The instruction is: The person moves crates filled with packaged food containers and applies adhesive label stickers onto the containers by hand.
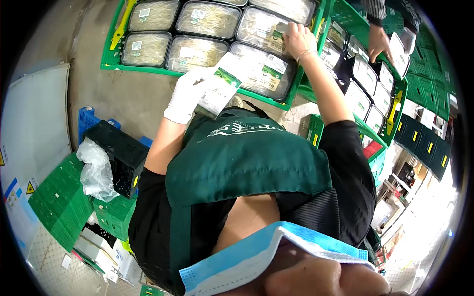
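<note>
My left hand [185, 96], in a white glove, is closed on a stack of white and green labels [223, 85], held over the front edge of a green crate [163, 72]. Black trays of pale sprouts under clear film [197, 53] fill that crate in rows. My right hand [299, 41] is bare, its fingers bent down at the upper right tray [259, 30], over the corner where a green and beige label sits. Whether its fingertips hold anything is hidden. The front right tray [264, 71] bears a similar label.
To the right, another person's hands [379, 43] are at a second green crate [390, 133] of upright packed trays. Stacked green crates [429, 93] stand beyond. At the lower left are a black crate [118, 145], a clear plastic bag [95, 165] and green crates [61, 197].
</note>
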The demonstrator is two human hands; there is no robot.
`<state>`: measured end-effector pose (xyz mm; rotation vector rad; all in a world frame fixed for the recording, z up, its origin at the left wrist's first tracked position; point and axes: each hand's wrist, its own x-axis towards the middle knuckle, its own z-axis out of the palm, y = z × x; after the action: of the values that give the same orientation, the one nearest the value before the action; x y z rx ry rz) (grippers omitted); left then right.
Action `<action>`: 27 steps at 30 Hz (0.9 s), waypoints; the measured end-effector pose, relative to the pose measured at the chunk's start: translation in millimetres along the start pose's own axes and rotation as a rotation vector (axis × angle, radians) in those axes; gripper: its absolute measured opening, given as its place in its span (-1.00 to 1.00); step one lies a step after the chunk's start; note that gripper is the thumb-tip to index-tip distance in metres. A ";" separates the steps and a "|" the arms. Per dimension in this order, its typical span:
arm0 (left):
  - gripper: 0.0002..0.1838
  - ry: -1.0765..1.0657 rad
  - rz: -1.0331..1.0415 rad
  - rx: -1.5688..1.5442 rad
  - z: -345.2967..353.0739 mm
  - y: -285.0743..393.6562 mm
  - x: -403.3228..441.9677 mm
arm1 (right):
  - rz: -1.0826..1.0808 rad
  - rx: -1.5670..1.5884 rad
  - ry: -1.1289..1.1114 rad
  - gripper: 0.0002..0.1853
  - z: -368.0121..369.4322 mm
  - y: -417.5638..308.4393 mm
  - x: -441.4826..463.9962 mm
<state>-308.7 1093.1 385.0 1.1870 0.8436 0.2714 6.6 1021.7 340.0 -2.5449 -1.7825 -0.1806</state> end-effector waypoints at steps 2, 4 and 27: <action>-0.74 -0.070 0.111 0.136 -0.4 1.1 2.7 | 0.019 -0.016 0.173 -0.51 -21.1 -18.6 -11.3; -0.72 -0.066 0.107 0.103 5.4 -2.1 4.8 | 0.024 0.405 -0.002 -0.51 -51.6 -41.8 -26.1; -0.85 0.455 0.092 -0.185 -105.5 -18.7 -69.8 | 0.014 0.236 0.091 -0.54 11.3 85.5 115.4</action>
<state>-434.1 1118.3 385.9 1.0046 1.1314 0.6981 126.6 1101.2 345.3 -2.3458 -1.6456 -0.0780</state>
